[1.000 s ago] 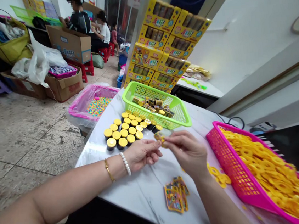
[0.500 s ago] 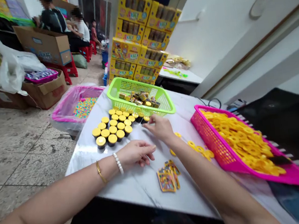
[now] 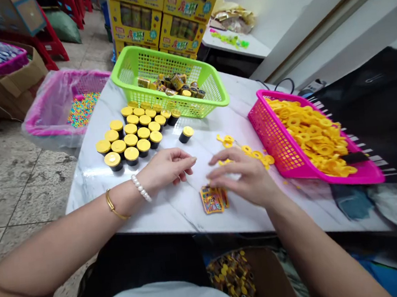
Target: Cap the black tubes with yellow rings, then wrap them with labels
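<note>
My left hand (image 3: 172,168), with a pearl bracelet and a gold bangle at the wrist, rests above the white marbled table (image 3: 177,212). Its fingers are loosely bent and I see nothing in them. My right hand (image 3: 240,175) is open, fingers spread, over the edge of a small pile of printed yellow cards (image 3: 211,200). It partly covers the cards and some yellow plastic rings (image 3: 226,141). Left of the hands stand rows of small black cups with yellow lids (image 3: 131,140). One such cup (image 3: 186,134) stands apart, slightly tilted.
A green basket (image 3: 213,88) holds wrapped cups at the back. On the right, a pink basket (image 3: 277,152) is heaped with yellow rings. A plastic-lined pink basket (image 3: 36,123) contains coloured beads. Yellow boxes (image 3: 136,25) are stacked behind; a carton (image 3: 269,278) of cups sits below.
My right hand has moved back from the lone cup to the cards, its fingers spreading. The lone cup now stands away from the group. My view has tilted down.
</note>
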Demonstrator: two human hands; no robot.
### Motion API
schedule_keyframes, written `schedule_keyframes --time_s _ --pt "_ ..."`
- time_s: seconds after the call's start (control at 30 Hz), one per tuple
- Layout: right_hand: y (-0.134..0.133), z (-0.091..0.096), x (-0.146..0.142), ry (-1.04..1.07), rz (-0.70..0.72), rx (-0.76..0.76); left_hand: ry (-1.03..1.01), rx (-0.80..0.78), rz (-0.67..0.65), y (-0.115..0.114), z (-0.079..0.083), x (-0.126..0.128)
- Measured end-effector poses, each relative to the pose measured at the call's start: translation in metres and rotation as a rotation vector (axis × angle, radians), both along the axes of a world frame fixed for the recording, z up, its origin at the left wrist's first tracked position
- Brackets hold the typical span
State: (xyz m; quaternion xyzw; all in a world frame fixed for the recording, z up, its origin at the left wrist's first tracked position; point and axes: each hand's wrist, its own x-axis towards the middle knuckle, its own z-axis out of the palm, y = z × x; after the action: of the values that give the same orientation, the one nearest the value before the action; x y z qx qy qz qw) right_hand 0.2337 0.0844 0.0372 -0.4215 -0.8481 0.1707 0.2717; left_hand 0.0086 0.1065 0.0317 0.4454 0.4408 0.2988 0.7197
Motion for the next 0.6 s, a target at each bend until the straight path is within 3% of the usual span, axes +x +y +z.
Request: schedule_keyframes --time_s 0.13,0.27,0.37,0.47,0.6 --pt "-0.029 -0.017 0.011 -0.034 0.126 -0.058 0.043 0.020 -0.026 -0.002 0.004 0.002" --pt "-0.021 -0.032 0.010 0.011 0.085 0.032 0.067 0.054 -0.027 -0.004 0.003 0.002" --pt "-0.009 -0.026 0.005 0.104 -0.014 0.086 0.055 0.092 -0.009 -0.003 -0.001 0.001" --pt "-0.003 -0.013 -0.004 0.227 -0.083 0.114 0.020 0.119 -0.073 -0.003 -0.003 -0.001" --pt "-0.005 -0.007 -0.020 0.415 -0.170 -0.064 -0.048 0.142 -0.115 -0.004 -0.005 0.000"
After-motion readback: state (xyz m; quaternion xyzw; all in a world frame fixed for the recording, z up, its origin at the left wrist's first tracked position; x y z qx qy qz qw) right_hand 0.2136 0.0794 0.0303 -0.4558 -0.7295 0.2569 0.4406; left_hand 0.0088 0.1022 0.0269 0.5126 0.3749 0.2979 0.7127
